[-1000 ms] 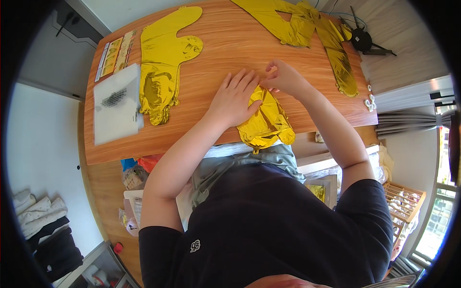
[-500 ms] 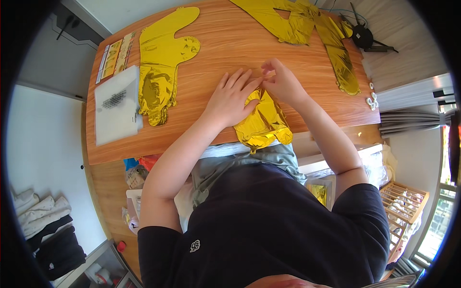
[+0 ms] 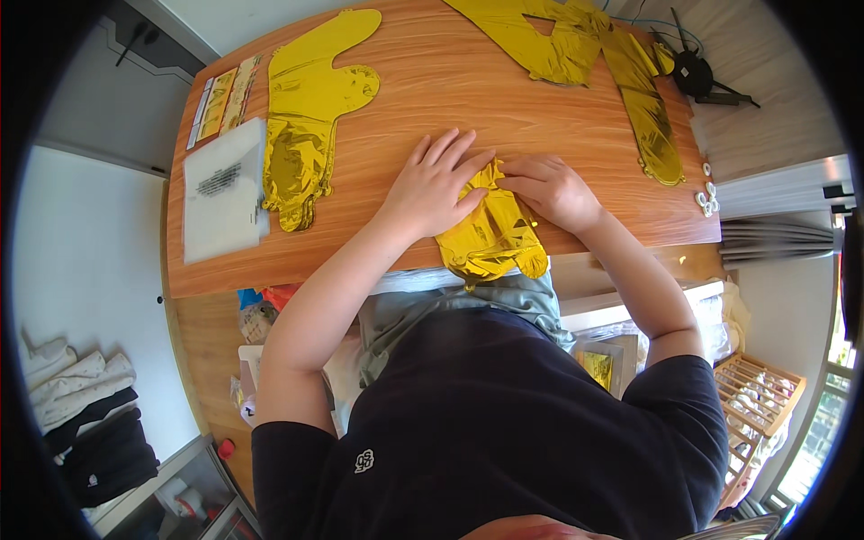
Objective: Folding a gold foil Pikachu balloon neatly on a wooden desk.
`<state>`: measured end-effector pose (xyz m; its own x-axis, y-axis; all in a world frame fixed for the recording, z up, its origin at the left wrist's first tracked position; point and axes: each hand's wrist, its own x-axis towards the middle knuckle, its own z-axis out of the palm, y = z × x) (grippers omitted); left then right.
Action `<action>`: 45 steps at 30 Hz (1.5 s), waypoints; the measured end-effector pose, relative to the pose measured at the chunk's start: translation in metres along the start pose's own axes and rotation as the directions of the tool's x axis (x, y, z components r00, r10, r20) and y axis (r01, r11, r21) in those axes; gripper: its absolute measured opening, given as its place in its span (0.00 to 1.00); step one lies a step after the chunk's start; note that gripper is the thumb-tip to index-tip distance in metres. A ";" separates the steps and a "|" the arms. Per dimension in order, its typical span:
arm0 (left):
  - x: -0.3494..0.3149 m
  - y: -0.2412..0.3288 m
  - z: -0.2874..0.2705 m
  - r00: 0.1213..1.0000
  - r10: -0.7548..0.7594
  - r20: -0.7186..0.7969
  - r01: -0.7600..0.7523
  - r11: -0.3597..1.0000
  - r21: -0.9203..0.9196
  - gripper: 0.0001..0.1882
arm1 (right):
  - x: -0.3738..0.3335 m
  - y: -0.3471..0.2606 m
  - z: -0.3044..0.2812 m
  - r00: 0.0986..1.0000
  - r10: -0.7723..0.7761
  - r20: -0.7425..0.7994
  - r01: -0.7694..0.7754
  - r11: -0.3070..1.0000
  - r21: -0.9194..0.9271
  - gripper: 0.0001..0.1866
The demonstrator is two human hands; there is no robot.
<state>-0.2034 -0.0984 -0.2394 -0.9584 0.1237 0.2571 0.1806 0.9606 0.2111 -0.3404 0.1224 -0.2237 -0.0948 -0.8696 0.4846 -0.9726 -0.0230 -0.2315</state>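
A folded gold foil balloon point(image 3: 489, 236) lies at the near edge of the wooden table, its lower end hanging slightly over the edge. My left hand point(image 3: 434, 187) rests flat on its left side, fingers spread, with the thumb across the foil. At the upper right edge of the foil, my right hand point(image 3: 556, 191) has its fingers bent and drawn together on the material. Its fingertips partly cover that edge.
Another flat gold foil balloon point(image 3: 310, 117) lies at left, beside a translucent plastic bag point(image 3: 220, 202) and a printed card point(image 3: 216, 101). More gold foil point(image 3: 558, 54) is spread at the far right, near a black router point(image 3: 693, 72). Several small white rings point(image 3: 708, 202) sit at the right edge.
My right hand has come down from above the foil's top to its upper right edge. The left hand stays on the foil. The view has shifted slightly.
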 end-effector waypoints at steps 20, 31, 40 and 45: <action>0.008 -0.014 -0.038 0.992 0.046 0.119 -0.011 0.960 -0.280 0.29 | 0.004 0.006 -0.004 0.999 -0.047 0.027 0.046 0.999 0.018 0.12; 0.015 -0.014 -0.002 0.953 0.283 0.110 -0.275 0.958 -0.087 0.29 | 0.005 0.005 -0.002 0.999 -0.040 0.012 0.040 0.999 0.025 0.11; 0.011 -0.013 0.001 0.957 0.264 0.119 -0.256 0.964 -0.072 0.32 | 0.011 -0.008 -0.022 0.984 -0.077 0.158 0.092 0.992 -0.089 0.16; 0.011 -0.012 -0.001 0.955 0.272 0.118 -0.264 0.961 -0.078 0.33 | -0.001 -0.014 -0.024 0.981 -0.114 0.154 0.127 0.989 -0.075 0.20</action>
<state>-0.2161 -0.1088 -0.2378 -0.8924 0.4084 0.1917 0.4437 0.8715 0.2087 -0.3315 0.1355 -0.2010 0.0508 -0.9269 0.3718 -0.9899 -0.0959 -0.1040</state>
